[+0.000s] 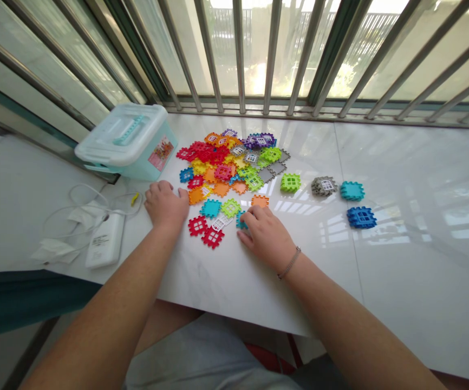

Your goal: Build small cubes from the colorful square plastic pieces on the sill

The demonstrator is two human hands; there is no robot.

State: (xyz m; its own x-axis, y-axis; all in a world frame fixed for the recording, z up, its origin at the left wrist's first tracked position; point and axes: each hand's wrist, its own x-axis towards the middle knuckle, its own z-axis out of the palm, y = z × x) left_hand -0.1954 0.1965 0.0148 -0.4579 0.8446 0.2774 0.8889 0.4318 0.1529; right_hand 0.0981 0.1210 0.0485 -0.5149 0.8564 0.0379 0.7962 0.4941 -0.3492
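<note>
Teal tile (241,219), notched and mostly hidden, lies on the white table (421,281) at the bent right hand (267,234); I cannot tell whether it pinches. Half-curled left hand (165,205), grip hidden, sits beside the tile pile (218,156). Nearby lie two red tiles (213,238); rightward, four stacks (362,218).

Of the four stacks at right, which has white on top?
The gray stack, between the green stack and teal stack; only it shows a white window insert.
</note>
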